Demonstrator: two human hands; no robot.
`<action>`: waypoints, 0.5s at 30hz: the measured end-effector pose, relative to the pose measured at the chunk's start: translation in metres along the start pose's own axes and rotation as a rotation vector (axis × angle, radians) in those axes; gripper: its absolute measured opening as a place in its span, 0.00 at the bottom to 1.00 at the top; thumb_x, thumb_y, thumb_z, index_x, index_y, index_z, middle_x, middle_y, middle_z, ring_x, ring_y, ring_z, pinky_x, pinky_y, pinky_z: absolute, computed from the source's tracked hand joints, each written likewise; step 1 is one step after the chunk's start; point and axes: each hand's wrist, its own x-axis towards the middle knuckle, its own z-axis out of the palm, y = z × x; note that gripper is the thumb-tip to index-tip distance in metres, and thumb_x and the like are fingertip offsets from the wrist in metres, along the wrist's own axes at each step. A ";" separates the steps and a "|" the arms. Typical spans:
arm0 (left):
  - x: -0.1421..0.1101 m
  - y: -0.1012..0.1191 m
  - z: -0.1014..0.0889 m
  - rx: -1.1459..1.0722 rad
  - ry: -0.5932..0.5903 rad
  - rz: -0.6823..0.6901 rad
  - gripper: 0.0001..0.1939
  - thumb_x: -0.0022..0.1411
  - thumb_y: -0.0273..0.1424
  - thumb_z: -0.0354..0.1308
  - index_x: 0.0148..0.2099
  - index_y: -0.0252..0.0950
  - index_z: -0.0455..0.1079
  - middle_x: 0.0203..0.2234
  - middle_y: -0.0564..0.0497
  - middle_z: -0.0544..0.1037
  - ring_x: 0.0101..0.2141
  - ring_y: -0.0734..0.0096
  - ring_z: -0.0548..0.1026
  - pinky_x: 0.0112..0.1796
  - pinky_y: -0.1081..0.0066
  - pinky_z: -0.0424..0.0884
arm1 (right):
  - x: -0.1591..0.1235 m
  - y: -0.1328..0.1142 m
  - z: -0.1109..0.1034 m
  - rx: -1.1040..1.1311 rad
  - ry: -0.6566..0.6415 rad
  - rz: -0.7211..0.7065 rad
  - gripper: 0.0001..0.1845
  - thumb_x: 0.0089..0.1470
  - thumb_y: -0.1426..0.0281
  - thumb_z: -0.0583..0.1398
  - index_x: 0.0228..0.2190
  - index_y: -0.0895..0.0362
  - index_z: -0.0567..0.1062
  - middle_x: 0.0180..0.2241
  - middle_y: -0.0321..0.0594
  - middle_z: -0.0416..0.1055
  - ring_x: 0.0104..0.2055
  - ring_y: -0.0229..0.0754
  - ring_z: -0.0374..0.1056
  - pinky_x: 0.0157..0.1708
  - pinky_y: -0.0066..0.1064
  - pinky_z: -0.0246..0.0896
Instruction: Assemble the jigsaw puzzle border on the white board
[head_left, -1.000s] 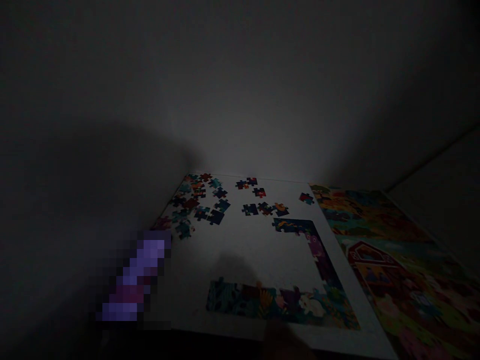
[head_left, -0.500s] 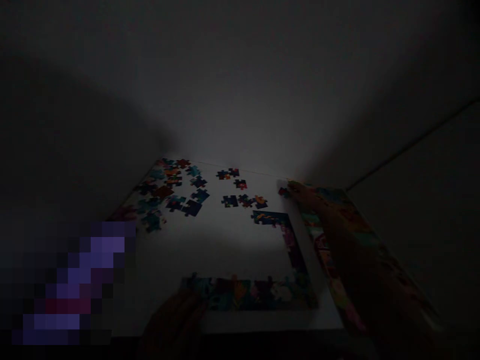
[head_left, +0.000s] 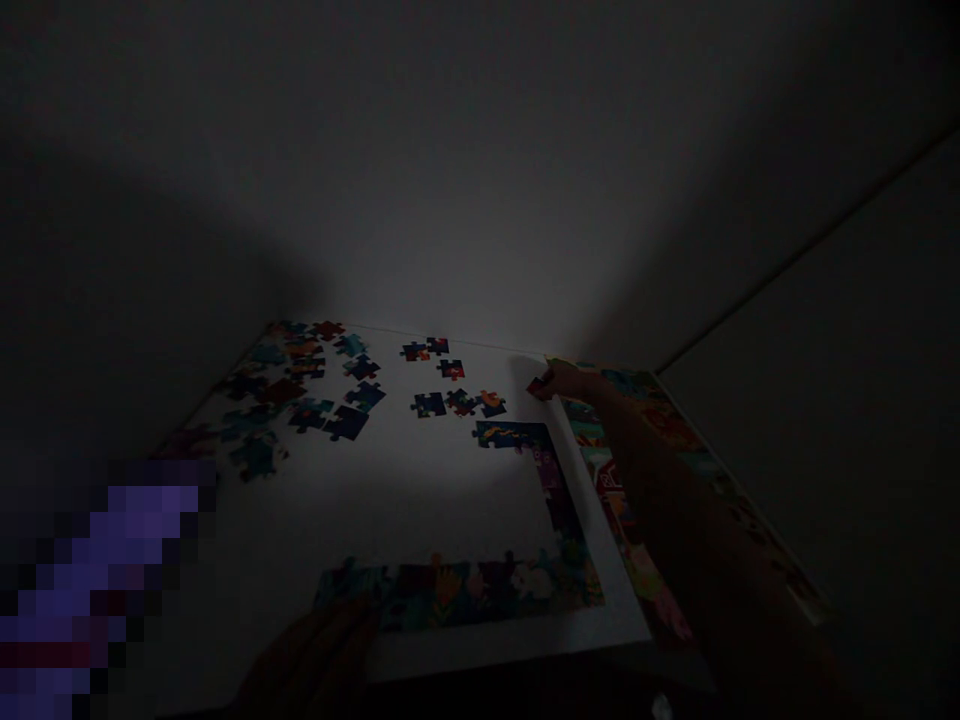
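Observation:
The scene is very dark. At the far right of the white table, my right hand (head_left: pixel 568 380) pinches a small dark red puzzle piece (head_left: pixel 535 387) between its fingertips. My left hand (head_left: pixel 319 645) lies with fingers stretched out over the lower left end of the partly joined puzzle (head_left: pixel 480 595). Joined pieces form a bottom band and a right side, ending in a blue piece with a yellow shape (head_left: pixel 510 435) at the top. Several loose pieces (head_left: pixel 429 405) lie beyond it.
A pile of loose pieces (head_left: pixel 281 390) covers the table's left side. Along the right edge, under my right forearm, lies a colourful picture sheet or board (head_left: pixel 615 490). White walls rise behind the table (head_left: pixel 420 500). A pixelated purple patch (head_left: pixel 112 570) hides the lower left.
The view has shifted, so the table appears further left. My right fingers now show closed on the puzzle piece, which looks tilted. My left hand stays at the puzzle's lower left.

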 end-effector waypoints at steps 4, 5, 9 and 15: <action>0.011 0.008 -0.007 0.019 -0.019 -0.009 0.13 0.64 0.26 0.51 0.47 0.38 0.75 0.40 0.48 0.82 0.42 0.65 0.78 0.46 0.67 0.71 | -0.030 -0.018 -0.004 0.035 0.035 0.012 0.09 0.42 0.69 0.68 0.24 0.60 0.74 0.26 0.46 0.76 0.30 0.44 0.70 0.30 0.32 0.63; 0.013 0.010 -0.008 0.010 -0.010 -0.030 0.12 0.63 0.25 0.53 0.46 0.37 0.75 0.40 0.47 0.82 0.42 0.64 0.78 0.46 0.66 0.71 | -0.042 -0.027 0.002 0.078 0.062 -0.006 0.11 0.44 0.66 0.68 0.25 0.59 0.73 0.27 0.46 0.76 0.29 0.43 0.70 0.29 0.32 0.63; 0.019 0.018 -0.009 -0.030 0.049 -0.098 0.12 0.63 0.24 0.52 0.45 0.36 0.74 0.39 0.47 0.82 0.43 0.64 0.78 0.46 0.66 0.71 | -0.103 -0.085 0.062 0.567 -0.149 -0.362 0.16 0.44 0.61 0.67 0.34 0.55 0.72 0.36 0.43 0.77 0.35 0.42 0.71 0.35 0.33 0.66; 0.025 0.022 -0.012 -0.061 0.085 -0.134 0.12 0.63 0.24 0.50 0.44 0.36 0.74 0.37 0.47 0.82 0.42 0.66 0.79 0.45 0.67 0.71 | -0.156 -0.163 0.178 0.696 -0.510 -0.562 0.10 0.48 0.65 0.65 0.33 0.56 0.75 0.33 0.39 0.75 0.36 0.41 0.71 0.40 0.36 0.66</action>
